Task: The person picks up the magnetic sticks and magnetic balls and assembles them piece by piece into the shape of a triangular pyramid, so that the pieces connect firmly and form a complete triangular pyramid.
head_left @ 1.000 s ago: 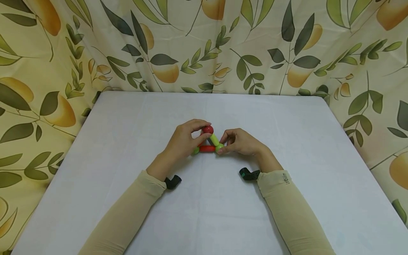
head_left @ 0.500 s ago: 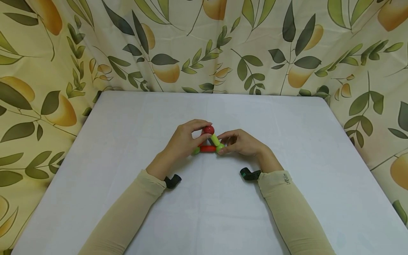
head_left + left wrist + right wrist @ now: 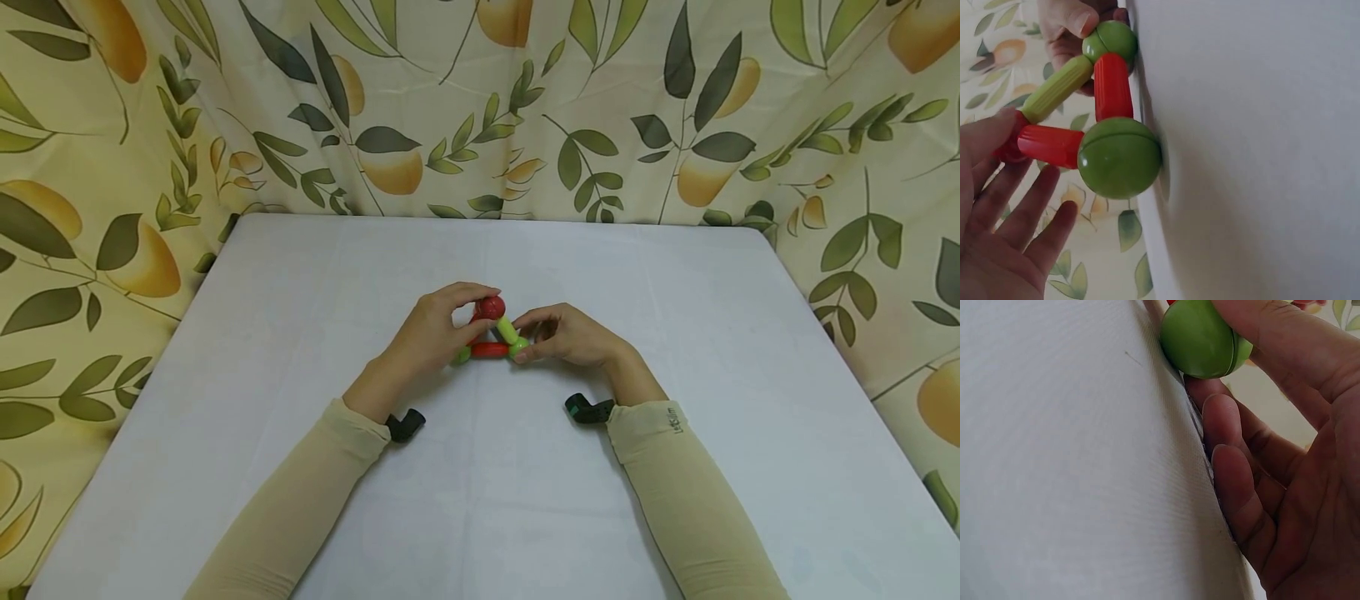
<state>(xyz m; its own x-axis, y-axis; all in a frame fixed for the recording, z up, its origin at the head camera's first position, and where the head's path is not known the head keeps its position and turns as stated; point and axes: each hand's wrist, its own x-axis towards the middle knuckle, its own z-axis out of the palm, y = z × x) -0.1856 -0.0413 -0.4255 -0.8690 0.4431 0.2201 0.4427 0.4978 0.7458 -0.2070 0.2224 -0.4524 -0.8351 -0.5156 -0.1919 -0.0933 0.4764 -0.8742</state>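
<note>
A triangle of magnetic rods and balls stands on the table at the middle of the head view. Its top corner is a red ball point(image 3: 491, 307), pinched between thumb and fingers of my left hand point(image 3: 431, 332). My right hand point(image 3: 573, 335) holds the right green ball point(image 3: 519, 347), thumb on its near side. A red rod point(image 3: 490, 350) runs low between that ball and the left green ball point(image 3: 1119, 157). From the red ball, a yellow-green rod point(image 3: 507, 331) slopes to the right corner and another red rod point(image 3: 1052, 146) to the left corner.
A white cloth covers the table point(image 3: 480, 500), with its far edge behind the hands. Patterned curtain point(image 3: 465, 108) with fruit and leaves hangs at the back and both sides. Black wrist cameras point(image 3: 588, 409) sit at both cuffs.
Both hands stay almost in place on the triangle. The red ball has turned slightly in the left fingers; the right fingers have shifted slightly around the right corner.
</note>
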